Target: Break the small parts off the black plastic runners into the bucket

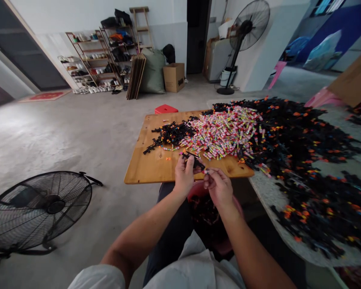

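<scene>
Above the near edge of the wooden table (pixel 144 160), my left hand (pixel 185 174) is closed around a small black toy gun (pixel 197 163). My right hand (pixel 219 184) pinches a small tube (pixel 206 171) with pink and white colouring, held against the near end of the toy gun. Whether the tube is inside the gun or only touching it, I cannot tell. Beyond my hands lies a heap of pink, white and yellow tubes (pixel 228 130). To its left is a smaller pile of black toy guns (pixel 173 133) with orange and blue bits.
On the right, a stone-topped table (pixel 266 200) carries a large mound of black toy guns (pixel 297 128). A reddish tub (pixel 198 190) with dark contents stands below my hands. A floor fan (pixel 55 204) is at left, and a red stool (pixel 166 108) behind the table.
</scene>
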